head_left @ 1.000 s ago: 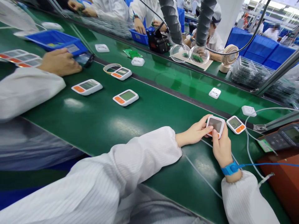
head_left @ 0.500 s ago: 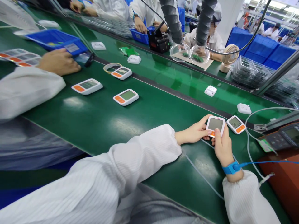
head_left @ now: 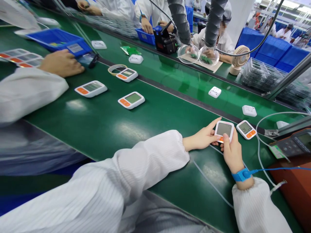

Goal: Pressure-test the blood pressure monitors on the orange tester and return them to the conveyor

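Observation:
Between my two hands is a small white digital meter (head_left: 224, 128) with a grey screen and orange buttons. My left hand (head_left: 202, 138) grips its left side, thumb near the orange buttons and index finger stretched along the upper left. My right hand (head_left: 232, 152), with a blue wrist strap (head_left: 241, 175), holds the right side, its thumb over the lower front. Just right of it lies a second meter (head_left: 246, 129) with digits on its screen. Farther left on the green bench rest more such meters, one (head_left: 131, 100) in the middle and another (head_left: 90, 88) beyond it.
A co-worker's hand (head_left: 60, 63) rests by a blue bin (head_left: 58, 38) at left. White housings, one (head_left: 249, 110) nearby, lie on the green conveyor (head_left: 184, 81). A roll of tape (head_left: 114, 68) touches a meter. At right stands an orange-and-grey instrument (head_left: 289, 145) with cables.
The white housings and the green packet on the conveyor have shifted left, and another housing shows at the right. My hands keep hold of the meter, almost still; my left index finger is straighter.

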`<state>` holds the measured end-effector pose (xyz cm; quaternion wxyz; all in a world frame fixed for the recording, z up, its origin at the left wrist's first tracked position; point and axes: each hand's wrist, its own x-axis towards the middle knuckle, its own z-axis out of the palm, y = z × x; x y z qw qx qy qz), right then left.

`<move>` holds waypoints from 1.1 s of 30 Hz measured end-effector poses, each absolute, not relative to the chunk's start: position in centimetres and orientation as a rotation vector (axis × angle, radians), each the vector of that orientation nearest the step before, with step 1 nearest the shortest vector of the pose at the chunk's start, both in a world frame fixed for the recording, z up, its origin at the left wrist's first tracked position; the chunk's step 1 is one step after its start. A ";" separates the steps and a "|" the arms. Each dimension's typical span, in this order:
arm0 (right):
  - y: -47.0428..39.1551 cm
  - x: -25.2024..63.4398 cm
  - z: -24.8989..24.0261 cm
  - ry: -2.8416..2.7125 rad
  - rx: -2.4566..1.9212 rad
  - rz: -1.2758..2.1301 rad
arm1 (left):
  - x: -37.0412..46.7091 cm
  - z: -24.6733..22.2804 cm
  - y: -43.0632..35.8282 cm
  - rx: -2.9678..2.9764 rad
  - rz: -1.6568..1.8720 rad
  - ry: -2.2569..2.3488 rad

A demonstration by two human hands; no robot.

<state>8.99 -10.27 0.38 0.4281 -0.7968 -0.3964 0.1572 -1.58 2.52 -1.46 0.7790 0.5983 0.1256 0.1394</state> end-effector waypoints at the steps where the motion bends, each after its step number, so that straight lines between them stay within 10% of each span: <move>1: -10.3 9.0 0.4 -0.988 -1.985 0.392 | -1.6 -1.5 2.5 1.289 0.302 0.265; 33: -10.3 8.9 0.4 -0.983 -1.976 0.398 | -1.6 -1.2 2.5 1.278 0.302 0.233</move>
